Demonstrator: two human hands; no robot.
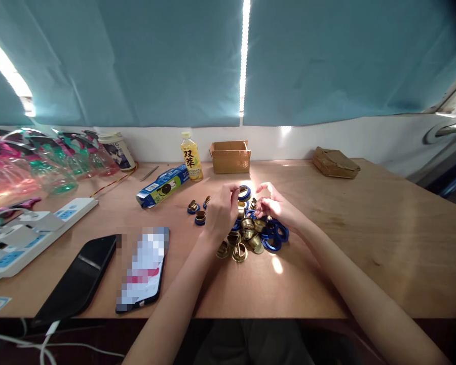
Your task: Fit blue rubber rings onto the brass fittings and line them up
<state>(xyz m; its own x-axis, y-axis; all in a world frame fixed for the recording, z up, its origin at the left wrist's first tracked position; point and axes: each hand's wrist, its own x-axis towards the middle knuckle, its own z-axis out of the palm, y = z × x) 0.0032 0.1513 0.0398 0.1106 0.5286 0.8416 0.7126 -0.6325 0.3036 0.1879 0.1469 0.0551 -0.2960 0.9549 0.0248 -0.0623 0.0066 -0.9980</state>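
Observation:
My left hand [223, 213] is closed, its fingertips at a round brass fitting with a blue ring [244, 193]. To the right, my right hand [272, 205] hovers over the pile with its fingers curved and apart; nothing shows clearly between them. Beneath both hands lies a heap of loose brass cup-shaped fittings [239, 252], partly hidden by my left hand. Several loose blue rings [272, 244] overlap at the heap's right side. Left of my left hand stand a few brass pieces with blue rings fitted around them [200, 218].
Behind the heap are an open cardboard box [231, 158], a yellow drink bottle [191, 158] and a blue-green carton [164, 185]. A brown paper packet [335, 162] lies back right. At left are two phones [79, 276], a power strip [34, 238] and spray bottles [53, 170].

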